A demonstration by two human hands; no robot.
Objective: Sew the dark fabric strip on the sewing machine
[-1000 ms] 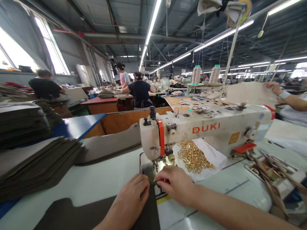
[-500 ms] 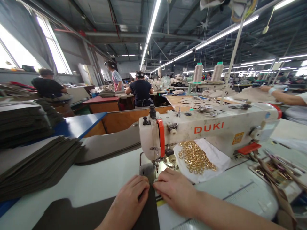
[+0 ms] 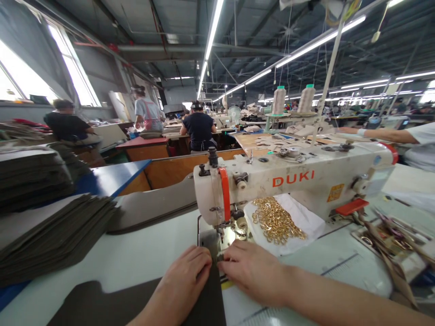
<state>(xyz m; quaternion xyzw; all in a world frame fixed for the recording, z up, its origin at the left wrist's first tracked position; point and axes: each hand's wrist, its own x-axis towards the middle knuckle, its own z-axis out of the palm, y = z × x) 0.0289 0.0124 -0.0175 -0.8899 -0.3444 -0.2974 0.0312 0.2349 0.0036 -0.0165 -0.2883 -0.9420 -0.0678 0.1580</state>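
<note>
Both forearms reach forward from the lower edge of the view and converge. The left hand (image 3: 186,275) lies palm down, fingers together and extended — their tips pointing up and right. The right hand (image 3: 253,269) angles in from the right, knuckles up, its fingertips (image 3: 222,263) curled and pinched — almost meeting the left's.

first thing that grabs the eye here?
The white sewing machine with red DUKI lettering fills the centre, and a heap of gold rings on white cloth sits under its arm. In front of its needle, the left hand and right hand press a dark fabric strip flat. Stacks of dark cut pieces lie at left.
</note>
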